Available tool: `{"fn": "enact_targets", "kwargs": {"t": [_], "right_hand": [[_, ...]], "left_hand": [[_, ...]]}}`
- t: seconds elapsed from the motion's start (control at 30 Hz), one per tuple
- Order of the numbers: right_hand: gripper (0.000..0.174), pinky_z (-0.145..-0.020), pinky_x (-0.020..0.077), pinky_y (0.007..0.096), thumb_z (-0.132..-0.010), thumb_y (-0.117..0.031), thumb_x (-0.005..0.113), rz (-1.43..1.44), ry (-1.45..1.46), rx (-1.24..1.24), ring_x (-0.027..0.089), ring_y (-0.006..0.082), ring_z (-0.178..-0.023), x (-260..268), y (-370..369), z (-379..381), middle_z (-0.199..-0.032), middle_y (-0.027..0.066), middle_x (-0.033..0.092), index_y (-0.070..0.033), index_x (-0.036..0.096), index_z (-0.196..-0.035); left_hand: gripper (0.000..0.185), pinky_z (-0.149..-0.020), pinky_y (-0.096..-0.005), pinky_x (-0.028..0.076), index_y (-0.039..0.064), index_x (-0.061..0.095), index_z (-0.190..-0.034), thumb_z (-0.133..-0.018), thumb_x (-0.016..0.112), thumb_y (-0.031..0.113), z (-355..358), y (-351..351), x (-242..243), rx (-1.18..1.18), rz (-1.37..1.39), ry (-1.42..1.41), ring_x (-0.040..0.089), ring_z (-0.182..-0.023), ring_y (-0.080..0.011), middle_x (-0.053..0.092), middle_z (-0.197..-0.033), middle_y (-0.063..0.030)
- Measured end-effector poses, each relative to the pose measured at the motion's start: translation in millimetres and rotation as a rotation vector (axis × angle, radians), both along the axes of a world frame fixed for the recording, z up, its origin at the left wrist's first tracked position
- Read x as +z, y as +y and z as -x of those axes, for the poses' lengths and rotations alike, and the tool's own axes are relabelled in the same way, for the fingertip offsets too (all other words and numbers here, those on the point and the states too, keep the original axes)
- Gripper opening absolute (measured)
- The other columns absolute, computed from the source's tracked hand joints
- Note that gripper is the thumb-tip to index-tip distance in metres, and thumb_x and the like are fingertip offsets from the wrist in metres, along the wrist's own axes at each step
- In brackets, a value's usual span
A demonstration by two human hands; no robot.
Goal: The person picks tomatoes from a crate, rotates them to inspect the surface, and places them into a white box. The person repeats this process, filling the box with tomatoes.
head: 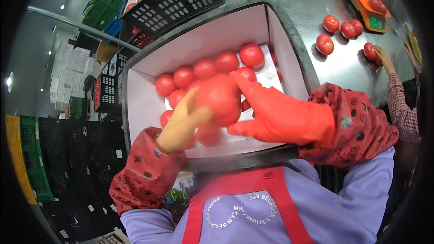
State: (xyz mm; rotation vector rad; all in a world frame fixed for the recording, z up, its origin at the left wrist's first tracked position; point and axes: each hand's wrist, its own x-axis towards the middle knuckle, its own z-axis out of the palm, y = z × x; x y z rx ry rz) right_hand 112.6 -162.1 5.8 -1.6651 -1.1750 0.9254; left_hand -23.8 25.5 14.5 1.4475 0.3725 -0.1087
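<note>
A large red tomato (219, 100), blurred, is between both hands above an open carton. My left hand (183, 122), in a pale yellowish covering or bare, grips its left side, the fingertips blurred. My right hand (281, 115), in a red rubber glove, spans its right side with thumb and fingers; the exact contact is partly hidden. Below, the white-lined carton (142, 108) sits inside a dark crate (237, 162). Rows of tomatoes (204, 69) lie in it on a white sheet (269, 74), and one tomato (252, 56) rests at the upper right.
A black crate of tomatoes (169, 10) stands beyond the carton. On the metal table (298, 6) at right are several loose tomatoes (331, 23) and an orange scale (359, 0) bearing tomatoes. Another person's hand (385, 59) touches tomatoes there. Black crates (81, 156) are stacked at left.
</note>
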Motion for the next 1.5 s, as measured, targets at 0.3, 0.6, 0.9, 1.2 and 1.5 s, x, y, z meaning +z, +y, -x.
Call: {"fn": "enact_targets", "kwargs": {"t": [0.3, 0.6, 0.9, 1.2, 1.5], "right_hand": [[0.067, -0.085, 0.0503, 0.0413, -0.095, -0.021, 0.06, 0.031, -0.045, -0.018, 0.061, 0.0316, -0.107, -10, 4, -2, -0.121, 0.022, 0.059, 0.0, 0.025, -0.148], [0.078, -0.076, 0.0527, 0.0301, -0.084, -0.015, 0.073, -0.223, -0.004, -0.022, 0.061, 0.0212, -0.103, -11, 13, 0, -0.129, 0.0166, 0.052, -0.005, 0.029, -0.148], [0.089, -0.092, 0.0484, 0.0403, -0.077, -0.017, 0.082, -0.181, -0.175, -0.056, 0.05, 0.03, -0.116, -22, 10, 6, -0.132, 0.0188, 0.045, -0.003, 0.029, -0.147], [0.075, -0.091, 0.0486, 0.0382, -0.085, -0.016, 0.073, -0.37, -0.26, -0.015, 0.046, 0.0286, -0.125, -18, 11, 1, -0.139, 0.0169, 0.043, -0.003, 0.031, -0.146], [0.066, -0.082, 0.0516, 0.0326, -0.091, -0.039, 0.066, -0.176, 0.225, 0.033, 0.059, 0.0226, -0.103, -4, 15, -9, -0.121, 0.0147, 0.057, -0.003, 0.042, -0.14]], "left_hand": [[0.072, -0.079, -0.034, 0.047, 0.007, 0.046, -0.138, -0.097, 0.03, 0.064, -8, -4, -5, 0.003, 0.119, 0.198, 0.057, -0.098, -0.0217, 0.059, -0.124, -0.0093], [0.063, -0.082, -0.0354, 0.055, 0.007, 0.047, -0.136, -0.098, 0.038, 0.057, -10, 10, -11, 0.018, 0.52, 0.072, 0.063, -0.108, -0.0224, 0.061, -0.125, -0.0117], [0.048, -0.087, -0.0382, 0.049, 0.007, 0.051, -0.128, -0.101, 0.04, 0.045, -10, 4, -21, 0.077, 0.31, -0.053, 0.057, -0.108, -0.0215, 0.057, -0.124, -0.0082], [0.058, -0.068, -0.0443, 0.06, 0.005, 0.044, -0.136, -0.103, 0.029, 0.05, -13, 16, -33, 0.208, 0.723, 0.123, 0.064, -0.105, -0.0338, 0.057, -0.126, -0.0176], [0.068, -0.05, -0.0384, 0.058, 0.0, 0.046, -0.133, -0.099, 0.029, 0.057, -16, 16, -23, -0.026, 0.642, 0.165, 0.069, -0.077, -0.0349, 0.064, -0.106, -0.0205]]}}
